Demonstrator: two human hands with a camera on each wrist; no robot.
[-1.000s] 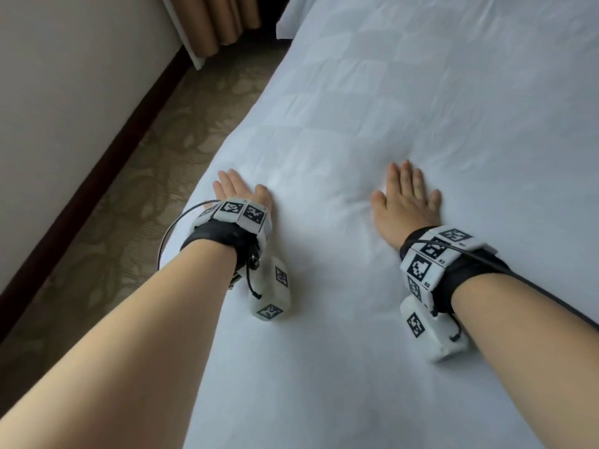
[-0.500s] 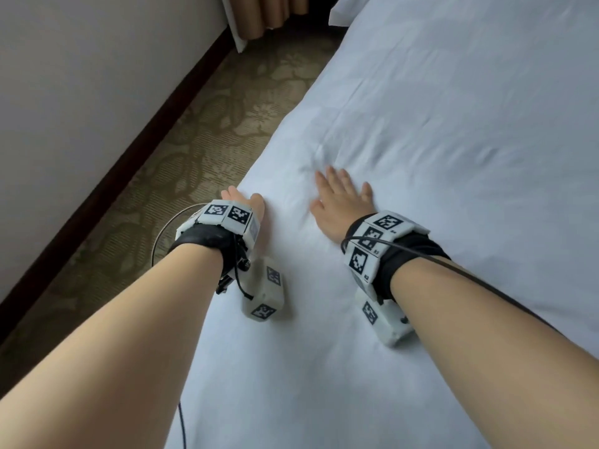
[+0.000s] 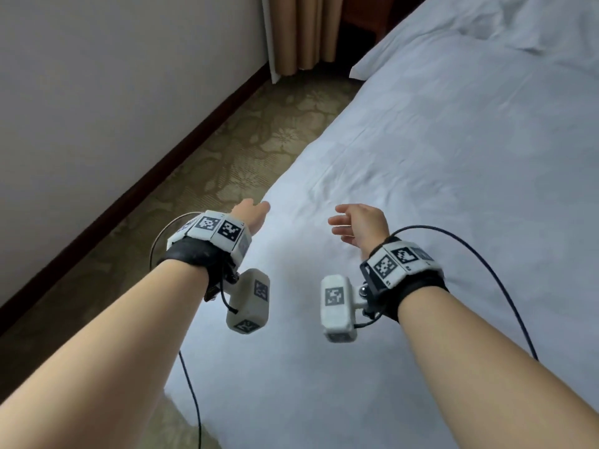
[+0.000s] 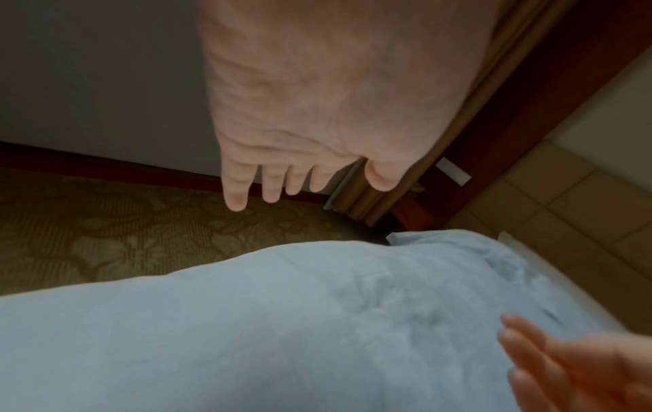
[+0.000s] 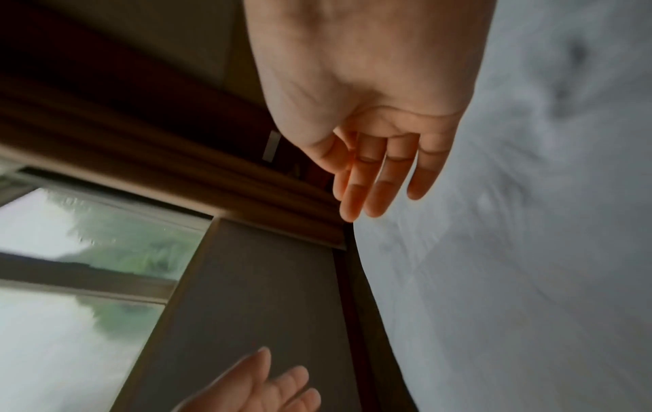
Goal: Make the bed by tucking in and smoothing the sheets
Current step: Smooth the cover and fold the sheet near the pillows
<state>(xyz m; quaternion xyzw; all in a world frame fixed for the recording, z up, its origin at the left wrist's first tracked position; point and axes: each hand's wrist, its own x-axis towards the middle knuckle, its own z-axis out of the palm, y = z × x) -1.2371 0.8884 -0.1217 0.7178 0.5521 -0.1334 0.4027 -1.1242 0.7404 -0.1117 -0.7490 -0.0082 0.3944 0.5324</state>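
A white sheet [image 3: 437,189] covers the bed, with small creases near its left edge ahead of my hands. My left hand [image 3: 251,213] hovers above the bed's left edge, fingers relaxed and holding nothing; in the left wrist view the left hand [image 4: 300,125] hangs over the carpet with straight fingers. My right hand [image 3: 359,222] is raised above the sheet, palm turned inward, fingers loosely extended; the right hand [image 5: 370,117] is empty in the right wrist view too. The white sheet [image 4: 282,320] lies below both hands, untouched. A pillow [image 3: 551,24] lies at the far right.
A patterned carpet strip [image 3: 227,163] runs between the bed and a white wall [image 3: 113,76] with a dark baseboard. Tan curtains [image 3: 304,30] hang at the far end. A window [image 5: 88,251] shows in the right wrist view. A black cable [image 3: 191,393] dangles from my left wrist.
Both hands have lifted off the sheet, where they lay flat a second ago. The right hand slid left toward the bed edge, then rose. The view has tipped up toward the bed's head.
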